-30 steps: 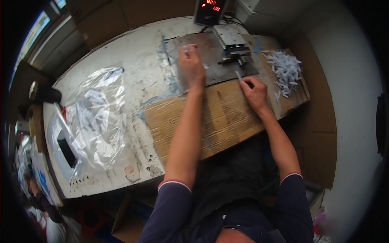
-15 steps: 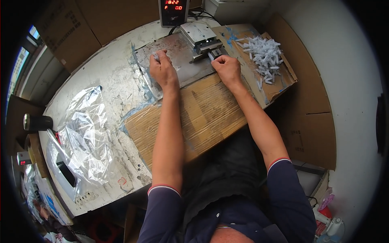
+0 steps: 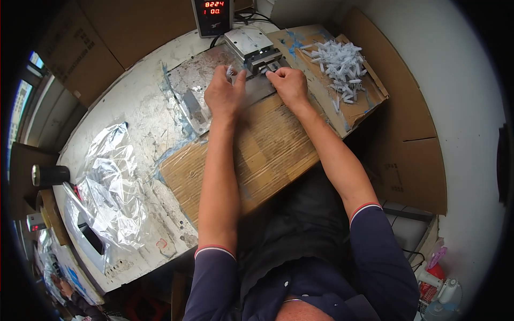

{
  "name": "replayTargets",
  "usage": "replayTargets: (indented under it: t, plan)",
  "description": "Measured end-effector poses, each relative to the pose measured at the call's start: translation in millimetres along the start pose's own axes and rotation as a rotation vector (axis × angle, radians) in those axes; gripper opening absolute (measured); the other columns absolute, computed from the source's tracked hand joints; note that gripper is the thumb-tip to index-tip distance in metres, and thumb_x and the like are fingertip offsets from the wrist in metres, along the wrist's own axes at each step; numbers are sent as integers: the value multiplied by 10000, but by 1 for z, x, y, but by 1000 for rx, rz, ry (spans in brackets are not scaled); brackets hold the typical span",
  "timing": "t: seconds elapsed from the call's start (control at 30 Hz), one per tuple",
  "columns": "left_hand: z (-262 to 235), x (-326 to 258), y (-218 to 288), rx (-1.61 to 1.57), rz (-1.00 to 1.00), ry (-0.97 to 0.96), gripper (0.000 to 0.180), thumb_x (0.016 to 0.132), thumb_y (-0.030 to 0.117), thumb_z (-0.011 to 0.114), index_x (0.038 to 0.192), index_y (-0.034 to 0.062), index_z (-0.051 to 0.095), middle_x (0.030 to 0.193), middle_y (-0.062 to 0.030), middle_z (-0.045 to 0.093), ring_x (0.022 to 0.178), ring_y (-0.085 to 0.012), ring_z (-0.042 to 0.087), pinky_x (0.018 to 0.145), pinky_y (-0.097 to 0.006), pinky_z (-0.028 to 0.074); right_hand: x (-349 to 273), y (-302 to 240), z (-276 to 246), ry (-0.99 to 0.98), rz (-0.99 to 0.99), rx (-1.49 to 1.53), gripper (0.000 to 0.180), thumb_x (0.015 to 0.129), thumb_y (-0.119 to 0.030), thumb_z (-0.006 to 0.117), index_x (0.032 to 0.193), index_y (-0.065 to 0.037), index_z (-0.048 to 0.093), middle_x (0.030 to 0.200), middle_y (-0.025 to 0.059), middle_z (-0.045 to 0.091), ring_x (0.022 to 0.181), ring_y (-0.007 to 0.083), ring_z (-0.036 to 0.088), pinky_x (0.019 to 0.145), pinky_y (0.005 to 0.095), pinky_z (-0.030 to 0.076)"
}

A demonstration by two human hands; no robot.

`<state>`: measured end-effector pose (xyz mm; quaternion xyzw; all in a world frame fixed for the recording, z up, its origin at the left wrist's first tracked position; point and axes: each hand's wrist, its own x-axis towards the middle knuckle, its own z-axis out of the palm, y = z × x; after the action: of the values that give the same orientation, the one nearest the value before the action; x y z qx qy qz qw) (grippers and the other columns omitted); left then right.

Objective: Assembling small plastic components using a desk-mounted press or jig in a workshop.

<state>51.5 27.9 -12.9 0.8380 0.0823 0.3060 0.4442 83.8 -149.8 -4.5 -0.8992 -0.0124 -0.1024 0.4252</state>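
At the front of the small metal press fixture, my right hand is closed in a pinch. The thumb and index finger meet at the fixture's jaw, around a small piece mostly hidden by the fingertips. My left hand is just left of it, above the metal base plate. Its fingers are curled around small whitish plastic pieces, with the thumb held apart and slightly blurred. To the right, a heap of similar slim, translucent white pieces lies on a cardboard tray.
Below my hands, a flattened cardboard sheet covers the worktable's front edge. A black box with a red digital display stands behind the fixture. Crumpled clear plastic film, a dark phone-like slab and a dark cylinder are at left.
My left hand has moved right, closer to the fixture, and its thumb has come away from the fingers. My right hand stays pinched at the jaw. The display's digits differ, and the whole view has shifted slightly.
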Motion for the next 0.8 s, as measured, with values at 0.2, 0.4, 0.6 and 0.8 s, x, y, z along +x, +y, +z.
replayTargets:
  t: [0.2,0.4,0.6,0.8]
  plan:
    - [12,0,14,228,181,-179,444,808,386,841,1040,76,623,857,-153,717,796,-373,711,687,-455,540,-8,32,-27,62,-94,263,297,890,-287,747,811,-1,733,648,94,672,590,155,620,582,342,473]
    - [10,-1,14,271,232,-223,384,858,302,779,1086,61,586,1022,-172,702,873,-403,702,740,-481,549,-40,63,-109,281,-198,-115,187,896,-191,751,846,-14,721,712,48,687,623,119,621,612,301,492]
    - [15,-2,15,313,270,-160,326,881,268,757,1085,82,584,1024,-152,704,848,-397,703,713,-488,548,-55,89,-153,275,-158,-438,148,868,-225,751,834,-87,707,837,77,711,779,312,694,683,425,534]
    - [18,-1,10,323,313,-141,323,889,262,750,1129,96,612,1027,-143,704,844,-386,706,706,-482,549,-57,86,-153,149,-151,-566,193,849,-252,759,839,-68,703,854,122,715,821,354,694,733,473,536]
